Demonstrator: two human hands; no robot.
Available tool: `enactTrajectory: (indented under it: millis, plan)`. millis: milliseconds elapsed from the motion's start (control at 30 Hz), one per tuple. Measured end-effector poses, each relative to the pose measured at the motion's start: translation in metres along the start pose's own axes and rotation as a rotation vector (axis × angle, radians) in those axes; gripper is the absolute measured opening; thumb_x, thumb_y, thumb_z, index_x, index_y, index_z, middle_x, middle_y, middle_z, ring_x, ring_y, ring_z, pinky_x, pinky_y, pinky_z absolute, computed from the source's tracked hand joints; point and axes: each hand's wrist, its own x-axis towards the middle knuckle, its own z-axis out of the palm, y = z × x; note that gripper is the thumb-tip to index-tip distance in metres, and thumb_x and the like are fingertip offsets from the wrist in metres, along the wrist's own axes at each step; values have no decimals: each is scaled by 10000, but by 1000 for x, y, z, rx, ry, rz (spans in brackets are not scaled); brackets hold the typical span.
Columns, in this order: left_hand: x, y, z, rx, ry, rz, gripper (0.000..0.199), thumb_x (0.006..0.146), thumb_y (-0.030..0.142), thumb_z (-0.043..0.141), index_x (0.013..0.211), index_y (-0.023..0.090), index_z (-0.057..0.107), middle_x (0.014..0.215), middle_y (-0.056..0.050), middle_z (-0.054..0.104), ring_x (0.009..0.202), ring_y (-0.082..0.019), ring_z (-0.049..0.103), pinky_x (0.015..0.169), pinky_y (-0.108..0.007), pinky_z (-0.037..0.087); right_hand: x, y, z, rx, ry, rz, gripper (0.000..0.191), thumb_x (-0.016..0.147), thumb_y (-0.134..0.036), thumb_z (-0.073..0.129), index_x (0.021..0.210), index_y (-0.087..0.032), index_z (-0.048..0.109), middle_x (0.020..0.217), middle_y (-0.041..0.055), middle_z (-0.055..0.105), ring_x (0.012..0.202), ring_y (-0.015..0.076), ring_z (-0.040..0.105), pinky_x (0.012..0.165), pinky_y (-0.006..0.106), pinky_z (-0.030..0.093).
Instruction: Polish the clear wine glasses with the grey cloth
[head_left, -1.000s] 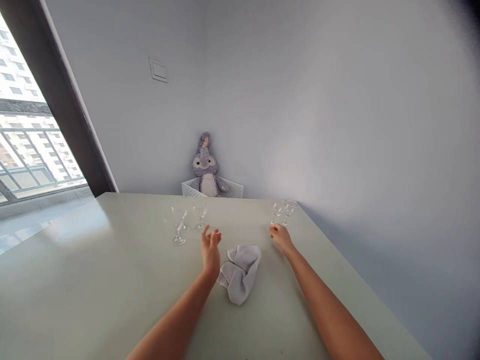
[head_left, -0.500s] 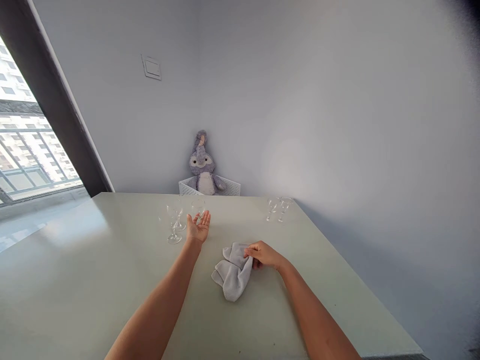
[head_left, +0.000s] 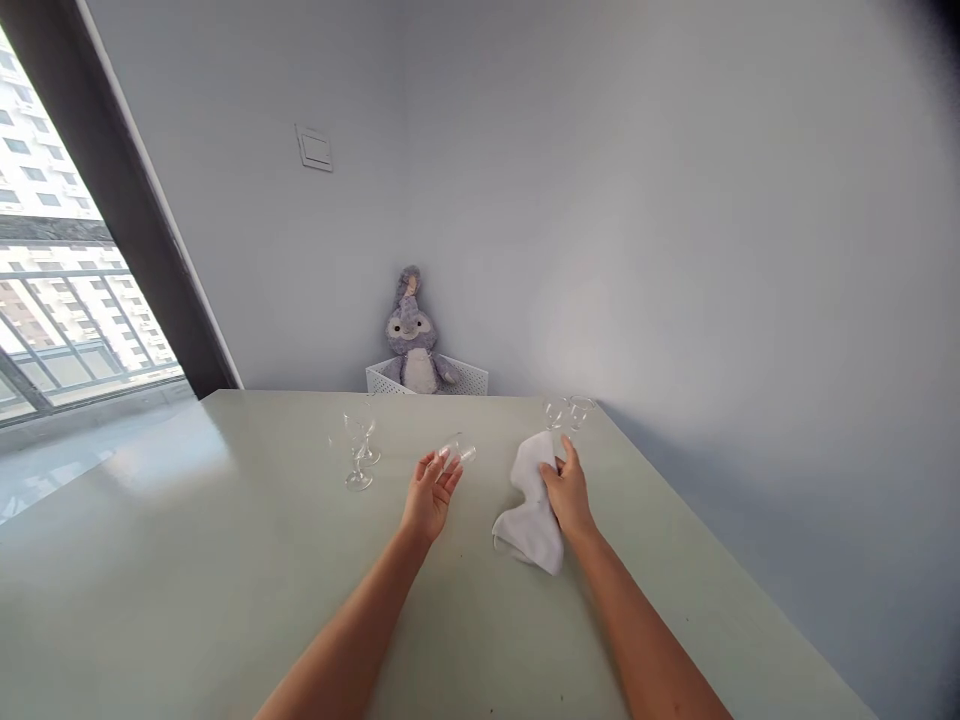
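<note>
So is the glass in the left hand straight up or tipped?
Tipped: the glass leans sideways in the left hand, its bowl pointing to the right, not straight up.

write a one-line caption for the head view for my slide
Left hand holding a tilted glass, right hand gripping a pale cloth, at a table with other glasses.
</note>
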Motion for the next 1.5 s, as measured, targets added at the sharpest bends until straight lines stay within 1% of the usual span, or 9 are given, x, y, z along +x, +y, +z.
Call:
enactTrajectory:
  millis: [67,133,300,500,600,767,1033,1267,1500]
  plan:
    - [-4,-8,-3,35,-6,-23,222,692,219,661,844,199,501,977,-26,620,948,-172,598,878,-335,453,-7,-6,4,-9,118,-75,661,786,-322,443,1361,-190,145,1105,116,571,871,212,581,715,318,458]
    - [-7,-14,-4,58,-23,-36,236,685,226,667,848,201,498,983,-24,617,946,-168,596,867,-330,453,-20,-17,15,68,88,-161,642,798,-341,458,1348,-201,160,1179,122,529,1003,215,534,796,326,437]
    - [-11,-16,0,155,-109,-33,276,693,288,650,896,212,479,894,-6,611,707,-121,613,669,-279,485,-48,-34,47,352,-473,-101,470,849,-439,365,1242,-183,370,998,107,609,758,183,606,563,273,472]
    - [-20,-13,0,446,-176,27,321,675,323,646,924,190,494,886,-18,586,761,-125,575,697,-261,449,-44,-14,48,321,-727,75,403,704,-441,604,1006,-176,566,620,-15,581,488,127,547,452,241,429]
    - [-25,-16,4,618,-228,33,358,699,352,615,1000,194,504,877,-30,590,811,-148,557,732,-275,435,-39,-3,51,485,-674,216,303,666,-438,643,762,-153,602,523,-24,551,401,104,488,417,236,399]
    - [-27,-16,8,656,-306,95,431,745,341,564,1156,251,471,1118,-56,529,993,-166,494,835,-269,397,-37,-3,55,840,-548,396,278,722,-444,581,781,-174,612,634,8,611,534,129,543,526,259,431]
    - [-15,-14,-4,864,-106,33,525,790,566,336,1034,150,543,793,-38,585,739,-162,547,653,-279,448,-56,-5,61,246,-527,-72,191,578,-324,720,694,-198,637,644,-3,593,619,147,517,589,263,412]
    - [-14,-16,-4,839,-289,100,496,745,396,536,1203,227,446,1123,-72,543,797,-130,540,717,-264,445,-42,-10,57,780,-414,452,290,671,-449,626,702,-163,589,566,-12,548,458,97,460,425,228,356]
    - [-11,-14,-7,957,-115,118,429,816,478,361,1052,181,562,846,-49,611,755,-155,553,655,-279,454,-52,-5,61,413,-517,156,243,575,-360,722,612,-160,590,436,-55,454,394,65,370,372,194,258]
